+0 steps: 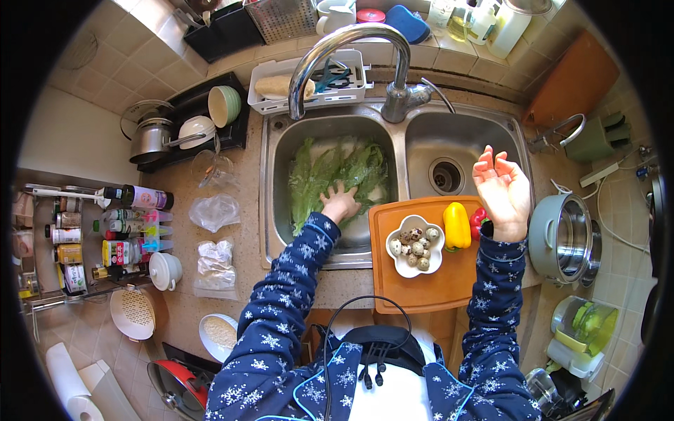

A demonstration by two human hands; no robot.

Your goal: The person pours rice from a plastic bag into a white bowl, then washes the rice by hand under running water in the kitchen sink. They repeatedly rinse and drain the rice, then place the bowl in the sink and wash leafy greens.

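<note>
Green leafy lettuce (337,168) lies in water in the left basin of a steel double sink (399,158). My left hand (340,203) rests on the leaves with its fingers spread. Raised over the right side, my right hand (503,192) is palm up, fingers loosely curled and apart, holding nothing. Below it an orange cutting board (421,289) bridges the front of the right basin. On the board stand a white flower-shaped bowl (396,259) of speckled quail eggs (416,244), a yellow bell pepper (457,226) and a red pepper (478,221), partly hidden by my right wrist.
A chrome faucet (397,100) arches over the left basin. Behind it sits a white rack (310,100). To the right is a grey-green pot (561,237). Plastic bags (215,212), a lidded white pot (165,271) and a bowl of rice (218,332) stand left.
</note>
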